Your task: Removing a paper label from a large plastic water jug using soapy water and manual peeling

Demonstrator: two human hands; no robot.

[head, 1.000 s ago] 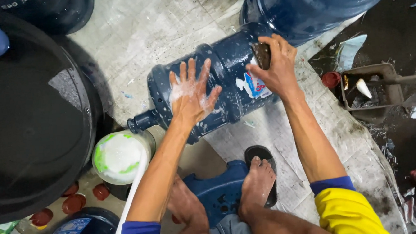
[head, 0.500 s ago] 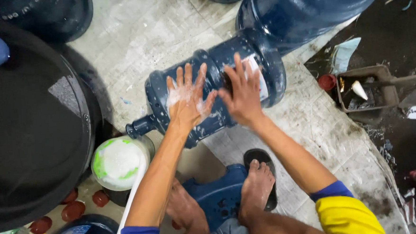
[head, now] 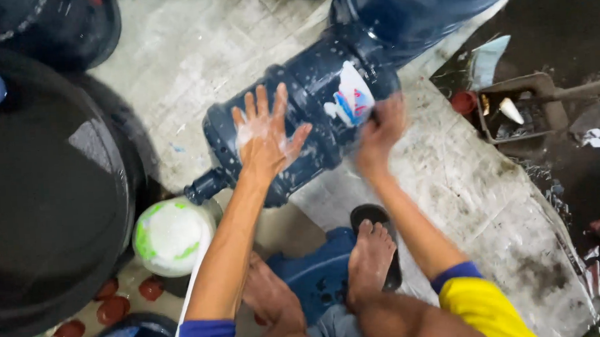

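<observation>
Lying sideways, soapy blue jug [head: 297,114].

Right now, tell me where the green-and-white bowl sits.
The bowl sits lower left in the head view, just below the jug neck, beside the big black tub.

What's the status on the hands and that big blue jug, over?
Left hand flat, soapy, on the lying blue jug. Right hand blurred at its label. Second jug touching behind.
</observation>
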